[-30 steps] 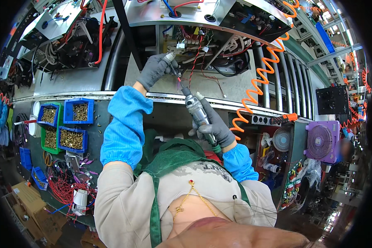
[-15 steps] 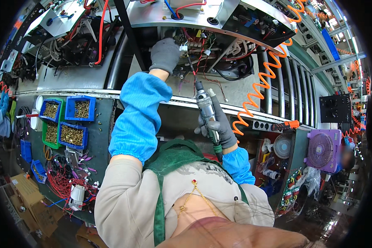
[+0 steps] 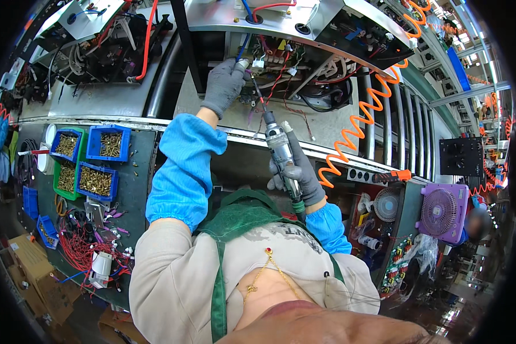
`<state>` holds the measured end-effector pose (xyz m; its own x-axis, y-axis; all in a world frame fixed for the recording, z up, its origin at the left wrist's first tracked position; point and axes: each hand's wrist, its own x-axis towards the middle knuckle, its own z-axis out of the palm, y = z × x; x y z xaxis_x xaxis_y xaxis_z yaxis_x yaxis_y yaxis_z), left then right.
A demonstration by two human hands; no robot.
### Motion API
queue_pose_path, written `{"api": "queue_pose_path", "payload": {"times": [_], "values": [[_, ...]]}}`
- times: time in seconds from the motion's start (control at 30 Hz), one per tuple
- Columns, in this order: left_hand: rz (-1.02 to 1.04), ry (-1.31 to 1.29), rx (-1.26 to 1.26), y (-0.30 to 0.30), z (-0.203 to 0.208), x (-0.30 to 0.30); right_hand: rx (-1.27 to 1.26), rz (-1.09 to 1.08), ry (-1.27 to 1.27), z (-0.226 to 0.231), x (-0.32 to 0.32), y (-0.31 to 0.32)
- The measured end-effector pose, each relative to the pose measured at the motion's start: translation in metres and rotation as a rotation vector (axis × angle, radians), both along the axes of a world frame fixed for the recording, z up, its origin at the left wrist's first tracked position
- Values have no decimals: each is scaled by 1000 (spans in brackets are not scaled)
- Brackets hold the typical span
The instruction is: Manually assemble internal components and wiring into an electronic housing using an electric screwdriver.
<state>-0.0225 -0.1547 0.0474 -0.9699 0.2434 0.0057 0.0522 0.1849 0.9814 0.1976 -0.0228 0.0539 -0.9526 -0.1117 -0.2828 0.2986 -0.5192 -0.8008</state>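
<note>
My left hand [image 3: 223, 89], in a grey glove, is closed at the front opening of a metal equipment housing [image 3: 212, 22]. Its thumb and fingertips pinch a blue wire [image 3: 243, 46] that runs down inside the housing. My gloved right hand [image 3: 298, 175] grips a power screwdriver [image 3: 280, 143] with a silver and green body, its index finger stretched along the side. The long thin bit slants up and left, its tip just right of my left fingertips. Whether the tip touches anything is too small to tell. Red twisted wires [image 3: 282, 71] and white connectors [image 3: 258, 63] hang beside the bit.
On the left bench, blue bins [image 3: 109, 143] hold brass-coloured fasteners, near a tangle of red wires [image 3: 77, 249]. Another open unit [image 3: 106, 49] stands at the far left. An orange coiled hose [image 3: 358, 123] hangs right of the screwdriver, before metal rollers [image 3: 397, 123]. A purple fan [image 3: 443, 213] stands right.
My left hand has drawn back slightly out of the housing and turned; the blue wire now shows at its fingertips. The screwdriver has shifted slightly left in the picture, still in my right hand.
</note>
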Motion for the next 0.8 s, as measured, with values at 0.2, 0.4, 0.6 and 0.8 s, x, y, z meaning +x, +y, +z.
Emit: {"api": "queue_pose_path", "payload": {"times": [0.2, 0.4, 0.6, 0.8], "values": [[142, 222, -10, 8, -12, 0, -12, -45, -21, 3, -3, -8], [235, 318, -79, 13, -17, 1, -86, -84, 10, -1, -12, -11], [311, 324, -111, 21, -20, -2, -248, -57, 107, -9, -17, -7], [382, 358, -71, 23, -20, -1, -416, -71, 140, -15, -21, -11]]}}
